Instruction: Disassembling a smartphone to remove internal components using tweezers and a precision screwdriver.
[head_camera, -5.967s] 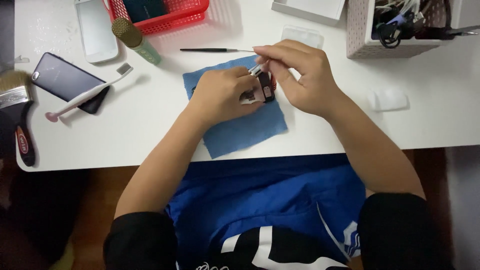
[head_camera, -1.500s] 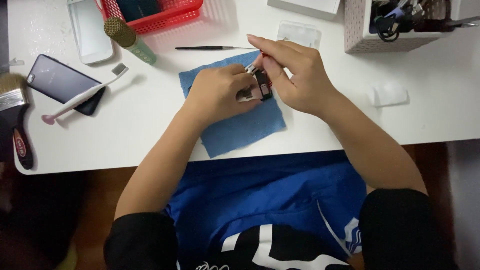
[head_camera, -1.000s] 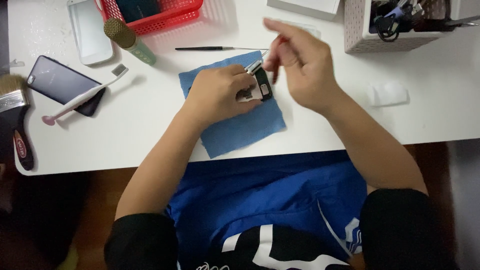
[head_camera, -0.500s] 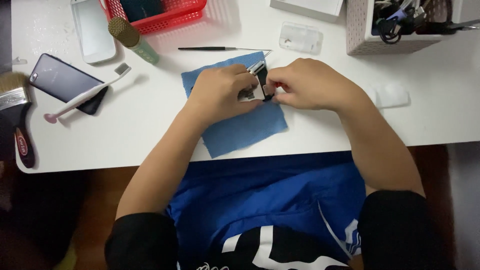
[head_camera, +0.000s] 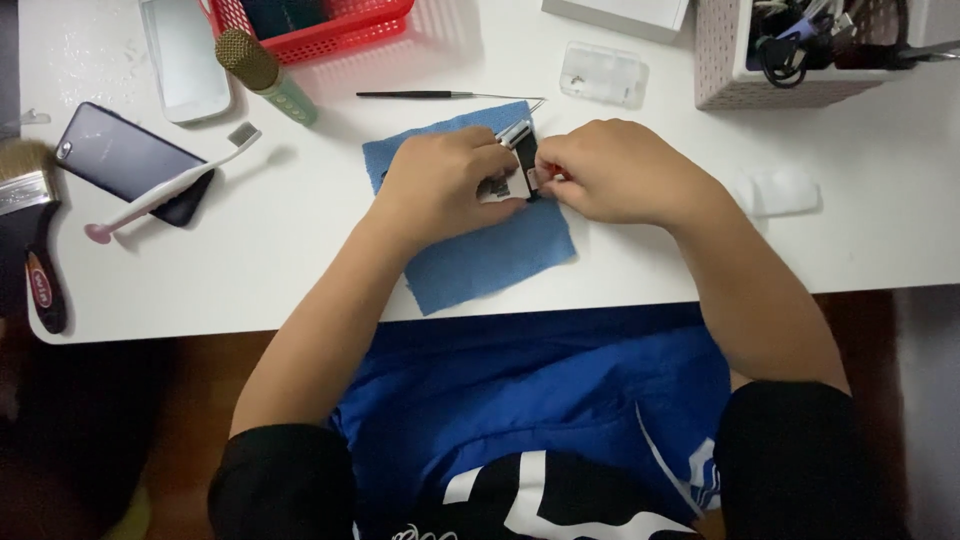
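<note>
Black and silver, a small device (head_camera: 518, 160) lies on a blue cloth (head_camera: 480, 250) in the middle of a white table (head_camera: 300, 270), pinned between two bare hands. It looks like a small electronic part with a metal end, but most of it is hidden and its exact kind cannot be told. The left hand (head_camera: 440, 185) lies curled over its left side, fingers closed around it and pressing it to the cloth. The right hand (head_camera: 615, 170) meets it from the right, closed in a loose fist, its fingertips pinched at the device's right edge; whether they hold a small piece or tool cannot be seen. The work appears to be mid-way: the device is steadied and being handled at one edge, and nothing shows it finished or set aside.

Just beyond the cloth lies a thin black tool (head_camera: 440, 95) with a fine metal tip, untouched. Near it sits a small clear plastic case (head_camera: 603, 73). Further back stand a red basket (head_camera: 320, 25) and a white perforated box (head_camera: 770, 75) full of cables and tools. To the left lie a green bottle (head_camera: 265, 75), a white phone (head_camera: 185, 55), a dark phone (head_camera: 130, 160) with a toothbrush (head_camera: 170, 185) across it, and a paintbrush (head_camera: 30, 230) at the table's edge.
</note>
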